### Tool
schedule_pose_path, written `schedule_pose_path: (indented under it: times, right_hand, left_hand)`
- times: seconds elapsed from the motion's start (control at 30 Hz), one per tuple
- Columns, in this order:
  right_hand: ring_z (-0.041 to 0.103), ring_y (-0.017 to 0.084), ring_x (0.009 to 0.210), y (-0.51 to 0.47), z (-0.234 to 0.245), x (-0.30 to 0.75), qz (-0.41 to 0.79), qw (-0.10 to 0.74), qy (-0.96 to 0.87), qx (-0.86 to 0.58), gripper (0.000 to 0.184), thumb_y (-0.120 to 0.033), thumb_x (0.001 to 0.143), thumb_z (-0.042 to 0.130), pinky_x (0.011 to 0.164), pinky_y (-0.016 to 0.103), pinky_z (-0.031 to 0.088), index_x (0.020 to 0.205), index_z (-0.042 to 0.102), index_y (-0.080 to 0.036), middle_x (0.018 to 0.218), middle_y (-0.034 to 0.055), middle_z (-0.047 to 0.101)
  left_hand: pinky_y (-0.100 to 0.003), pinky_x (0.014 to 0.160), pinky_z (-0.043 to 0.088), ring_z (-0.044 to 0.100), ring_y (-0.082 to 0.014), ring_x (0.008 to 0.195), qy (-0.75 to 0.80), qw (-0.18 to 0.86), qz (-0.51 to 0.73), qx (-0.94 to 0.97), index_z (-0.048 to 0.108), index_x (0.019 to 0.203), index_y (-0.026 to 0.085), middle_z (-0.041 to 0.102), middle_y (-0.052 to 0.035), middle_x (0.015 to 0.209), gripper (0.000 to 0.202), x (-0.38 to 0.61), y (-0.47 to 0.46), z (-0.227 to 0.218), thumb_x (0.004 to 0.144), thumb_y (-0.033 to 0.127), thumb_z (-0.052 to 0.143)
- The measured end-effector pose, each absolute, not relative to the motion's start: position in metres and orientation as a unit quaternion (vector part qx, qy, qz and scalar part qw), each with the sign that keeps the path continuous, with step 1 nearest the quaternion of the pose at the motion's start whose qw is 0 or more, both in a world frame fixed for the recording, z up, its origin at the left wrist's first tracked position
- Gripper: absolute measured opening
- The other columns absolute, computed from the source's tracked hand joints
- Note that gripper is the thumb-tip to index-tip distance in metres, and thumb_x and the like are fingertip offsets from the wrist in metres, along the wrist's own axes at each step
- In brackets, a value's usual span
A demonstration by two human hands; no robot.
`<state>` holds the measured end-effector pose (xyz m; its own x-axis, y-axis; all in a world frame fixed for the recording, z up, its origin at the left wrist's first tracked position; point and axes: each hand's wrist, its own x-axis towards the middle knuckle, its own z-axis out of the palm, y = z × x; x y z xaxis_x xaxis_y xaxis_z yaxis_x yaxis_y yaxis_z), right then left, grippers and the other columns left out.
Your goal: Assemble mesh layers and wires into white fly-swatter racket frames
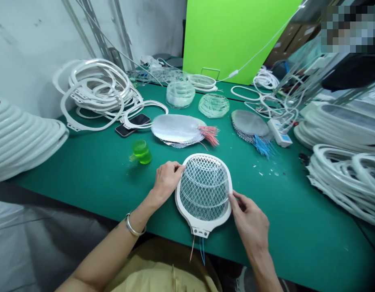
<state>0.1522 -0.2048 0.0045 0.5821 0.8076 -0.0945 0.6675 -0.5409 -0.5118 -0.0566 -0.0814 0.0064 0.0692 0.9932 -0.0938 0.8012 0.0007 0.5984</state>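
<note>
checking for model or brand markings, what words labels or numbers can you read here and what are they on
No word, brand or number can be read.
The small blue label on the power strip is too small to read.
The electric fly swatter frame shows no legible marking.

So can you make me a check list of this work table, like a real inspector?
Surface: green work mat covers the table.
Job's things: white bug-zapper racket frame with wire mesh; pink and blue wires hang from its handle end.
Clutter: stacked white frames, mesh panels, phone, green cup.
Grippers: left hand and right hand hold the frame's sides.
Cables: white cord, white power strip.
Surroundings: bright green board, pale wall.
</note>
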Motion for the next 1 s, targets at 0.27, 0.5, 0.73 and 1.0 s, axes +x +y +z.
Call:
schedule_pose_path:
  times: [0.27, 0.5, 0.73, 1.0]
  right_hand:
    - [0.063, 0.024, 0.069, -0.205, 0.003, 0.151, 0.123, 0.155, -0.445, -0.873, 0.044, -0.059, 0.085, 0.045, 0.054, 0.031, 0.035, 0.098, 0.073, -0.027, 0.074, 0.0063, 0.070]
    - [0.061, 0.022, 0.063, -0.207, 0.002, 0.151, 0.133, 0.153, -0.428, -0.881, 0.042, -0.061, 0.085, 0.045, 0.051, 0.030, 0.031, 0.088, 0.070, -0.028, 0.074, 0.0049, 0.070]
    - [0.061, 0.019, 0.072, -0.217, -0.008, 0.139, 0.094, 0.146, -0.473, -0.864, 0.040, -0.054, 0.093, 0.039, 0.053, 0.027, 0.033, 0.107, 0.061, -0.024, 0.088, 0.0033, 0.068]
    - [0.060, 0.028, 0.089, -0.218, -0.028, 0.134, -0.040, 0.123, -0.562, -0.817, 0.051, -0.044, 0.099, 0.027, 0.072, 0.037, 0.044, 0.121, 0.057, -0.009, 0.102, 0.0165, 0.066]
  left_hand:
    - [-0.031, 0.069, 0.044, 0.068, -0.0270, 0.083, 0.697, 0.201, 0.121, 0.677, 0.073, 0.086, 0.024, 0.074, -0.0081, 0.091, 0.027, -0.051, -0.083, 0.008, 0.088, 0.045, 0.056]
    - [-0.030, 0.066, 0.042, 0.067, -0.0246, 0.081, 0.697, 0.208, 0.110, 0.678, 0.069, 0.086, 0.025, 0.073, -0.0042, 0.088, 0.035, -0.059, -0.094, 0.011, 0.091, 0.053, 0.049]
    - [-0.029, 0.063, 0.040, 0.066, -0.0245, 0.083, 0.702, 0.186, 0.088, 0.682, 0.066, 0.085, 0.025, 0.072, -0.0019, 0.092, 0.024, -0.060, -0.111, 0.008, 0.092, 0.042, 0.051]
    - [-0.027, 0.058, 0.036, 0.065, -0.0208, 0.079, 0.685, 0.106, 0.094, 0.714, 0.064, 0.088, 0.022, 0.069, -0.0026, 0.093, 0.028, -0.055, -0.121, 0.001, 0.097, 0.041, 0.045]
